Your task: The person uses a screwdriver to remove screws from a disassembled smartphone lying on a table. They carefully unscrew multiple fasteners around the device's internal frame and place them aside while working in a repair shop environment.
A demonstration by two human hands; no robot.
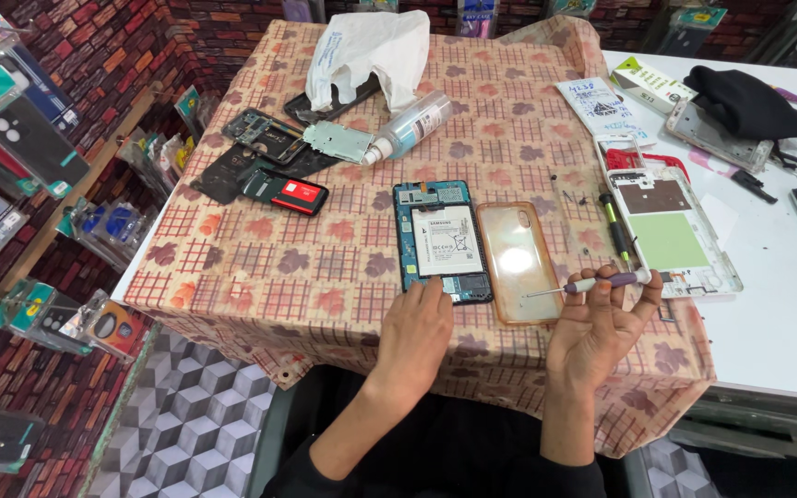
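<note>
An opened phone [442, 241] with its white battery showing lies face down in the middle of the patterned table cloth [260, 267]. My left hand [417, 334] rests on the phone's near edge with its fingers touching it. My right hand [601, 325] is palm up and holds a small purple-handled screwdriver [583, 285], whose tip points left over a clear orange phone case [518, 261]. The case lies just right of the phone.
A white phone frame [671, 231] with a green pad lies to the right, a thin pen-like tool [616, 229] beside it. A spray bottle [412, 127], a white plastic bag [368, 48] and dismantled phone parts [269, 166] sit at the back left. Packaged accessories hang at left.
</note>
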